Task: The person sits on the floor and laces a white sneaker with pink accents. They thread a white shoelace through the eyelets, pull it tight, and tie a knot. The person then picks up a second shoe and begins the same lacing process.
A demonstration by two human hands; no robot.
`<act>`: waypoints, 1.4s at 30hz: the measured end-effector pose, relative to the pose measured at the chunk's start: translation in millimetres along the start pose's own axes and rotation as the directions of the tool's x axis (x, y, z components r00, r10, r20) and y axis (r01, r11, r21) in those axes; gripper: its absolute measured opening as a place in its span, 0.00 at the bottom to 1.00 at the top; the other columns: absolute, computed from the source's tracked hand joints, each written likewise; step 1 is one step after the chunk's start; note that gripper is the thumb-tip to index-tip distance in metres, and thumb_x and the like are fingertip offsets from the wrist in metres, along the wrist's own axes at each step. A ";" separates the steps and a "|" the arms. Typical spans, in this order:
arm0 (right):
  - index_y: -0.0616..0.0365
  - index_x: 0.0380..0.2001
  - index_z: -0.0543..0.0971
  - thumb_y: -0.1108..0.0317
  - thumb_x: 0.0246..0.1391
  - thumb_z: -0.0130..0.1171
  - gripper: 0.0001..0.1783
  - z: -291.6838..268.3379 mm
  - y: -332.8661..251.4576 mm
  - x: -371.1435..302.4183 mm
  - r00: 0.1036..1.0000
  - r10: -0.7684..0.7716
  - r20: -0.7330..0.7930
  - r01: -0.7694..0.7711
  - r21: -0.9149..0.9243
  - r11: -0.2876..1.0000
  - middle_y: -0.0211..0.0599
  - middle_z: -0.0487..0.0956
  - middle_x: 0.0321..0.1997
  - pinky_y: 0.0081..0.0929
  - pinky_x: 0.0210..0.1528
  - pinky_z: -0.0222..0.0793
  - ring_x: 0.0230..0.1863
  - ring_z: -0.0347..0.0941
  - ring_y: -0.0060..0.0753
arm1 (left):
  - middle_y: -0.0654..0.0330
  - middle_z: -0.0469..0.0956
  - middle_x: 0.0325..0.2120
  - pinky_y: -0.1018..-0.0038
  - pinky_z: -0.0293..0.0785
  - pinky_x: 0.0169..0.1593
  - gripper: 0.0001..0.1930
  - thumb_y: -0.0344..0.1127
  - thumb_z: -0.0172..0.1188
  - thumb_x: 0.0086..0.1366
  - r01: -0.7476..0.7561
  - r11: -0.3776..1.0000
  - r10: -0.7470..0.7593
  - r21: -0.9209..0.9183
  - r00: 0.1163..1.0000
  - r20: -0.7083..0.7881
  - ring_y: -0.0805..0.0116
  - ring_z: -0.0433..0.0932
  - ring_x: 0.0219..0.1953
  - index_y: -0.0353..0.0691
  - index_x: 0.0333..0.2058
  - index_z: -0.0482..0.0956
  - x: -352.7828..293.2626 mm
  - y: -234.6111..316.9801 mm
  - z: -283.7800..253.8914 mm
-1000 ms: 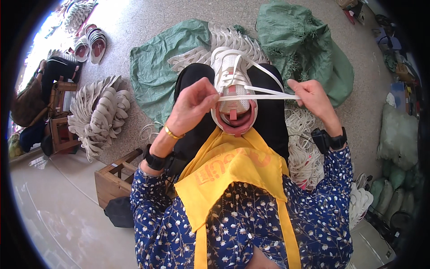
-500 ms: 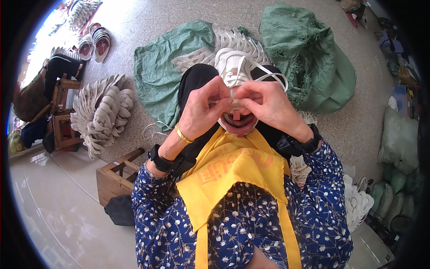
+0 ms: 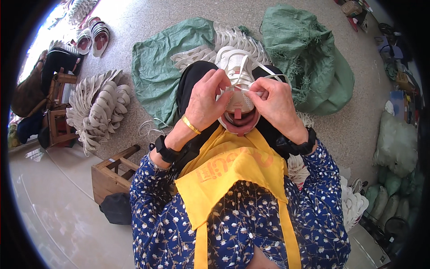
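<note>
A white sneaker (image 3: 236, 59) with a pink lining rests between my knees, its heel opening toward me. White shoelace (image 3: 268, 70) loops loosely over its right side. My left hand (image 3: 207, 99) is at the left of the tongue, fingers curled round a bit of lace, the tips partly hidden. Across from it, my right hand (image 3: 274, 102) pinches lace between thumb and forefinger. A short stretch of lace runs between the two hands above the tongue (image 3: 237, 104). A yellow apron (image 3: 230, 166) covers my lap.
Beyond my knees, white shoe parts (image 3: 235, 38) lie on a green woven sack (image 3: 172, 54); another green sack (image 3: 309, 62) is bunched at the right. Stacked shoe parts (image 3: 98, 107), a wooden stool (image 3: 112, 177) and a loose lace (image 3: 150, 127) are on the left.
My hands have moved a little apart from their close pinch over the tongue. More of the tongue now shows, with lace stretched between them.
</note>
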State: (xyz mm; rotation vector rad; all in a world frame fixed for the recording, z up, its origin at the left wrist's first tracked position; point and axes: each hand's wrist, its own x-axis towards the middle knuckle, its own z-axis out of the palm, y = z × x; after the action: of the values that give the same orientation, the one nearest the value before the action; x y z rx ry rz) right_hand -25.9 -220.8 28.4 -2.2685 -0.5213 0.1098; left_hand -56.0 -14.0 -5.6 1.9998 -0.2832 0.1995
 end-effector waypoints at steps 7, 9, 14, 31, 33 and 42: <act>0.61 0.30 0.82 0.71 0.53 0.66 0.05 6.9 8.3 1.0 0.997 0.007 -0.074 -0.010 -0.045 0.999 0.46 0.81 0.24 0.39 0.29 0.73 0.25 0.81 0.49 | 0.56 0.73 0.29 0.68 0.73 0.32 0.09 0.26 0.66 0.58 -0.057 0.992 0.061 0.110 0.997 -0.037 0.61 0.76 0.27 0.35 0.34 0.73 8.0 -12.0 17.4; 0.60 0.30 0.82 0.71 0.53 0.65 0.04 7.1 6.7 0.8 0.998 0.021 -0.065 -0.025 -0.055 0.998 0.46 0.81 0.23 0.40 0.28 0.73 0.25 0.80 0.50 | 0.55 0.73 0.28 0.68 0.73 0.32 0.09 0.26 0.66 0.59 -0.077 0.989 0.083 0.128 0.995 -0.048 0.60 0.76 0.27 0.35 0.34 0.73 10.5 -13.1 19.6; 0.58 0.30 0.82 0.71 0.53 0.64 0.03 8.2 4.1 0.6 0.999 0.027 -0.048 -0.032 -0.127 0.991 0.46 0.80 0.21 0.42 0.28 0.73 0.25 0.80 0.52 | 0.55 0.74 0.28 0.68 0.73 0.32 0.08 0.26 0.65 0.59 -0.078 0.992 0.084 0.095 0.995 -0.051 0.59 0.76 0.27 0.34 0.32 0.74 13.2 -18.3 22.7; 0.64 0.27 0.80 0.74 0.50 0.61 0.04 11.3 -0.1 7.2 1.000 0.025 0.008 -0.023 -0.181 0.983 0.53 0.80 0.22 0.45 0.31 0.74 0.28 0.80 0.58 | 0.58 0.74 0.25 0.73 0.71 0.28 0.05 0.23 0.63 0.59 -0.013 0.998 0.006 -0.065 0.995 -0.102 0.69 0.74 0.22 0.33 0.31 0.74 10.6 -23.3 25.9; 0.64 0.27 0.80 0.75 0.50 0.61 0.03 10.9 -0.2 7.0 1.000 0.030 0.006 -0.029 -0.154 0.988 0.52 0.80 0.22 0.43 0.30 0.74 0.27 0.80 0.57 | 0.58 0.74 0.25 0.73 0.71 0.28 0.05 0.23 0.63 0.59 -0.013 0.998 0.007 -0.057 0.994 -0.108 0.69 0.74 0.22 0.33 0.31 0.74 10.5 -23.9 25.0; 0.63 0.28 0.80 0.75 0.51 0.60 0.03 12.8 1.8 1.5 0.994 0.101 -0.027 -0.101 0.026 0.995 0.47 0.80 0.21 0.37 0.27 0.72 0.24 0.80 0.48 | 0.59 0.74 0.24 0.74 0.71 0.27 0.07 0.25 0.67 0.59 0.019 0.996 -0.029 -0.090 0.993 -0.110 0.72 0.74 0.22 0.33 0.31 0.75 10.4 -24.9 25.7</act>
State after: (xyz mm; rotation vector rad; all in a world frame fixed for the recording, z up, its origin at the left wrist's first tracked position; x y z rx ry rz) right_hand -27.1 -212.6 18.4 -2.2690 -0.3885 0.1343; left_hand -38.6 -28.0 -35.4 1.8960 -0.1930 0.2778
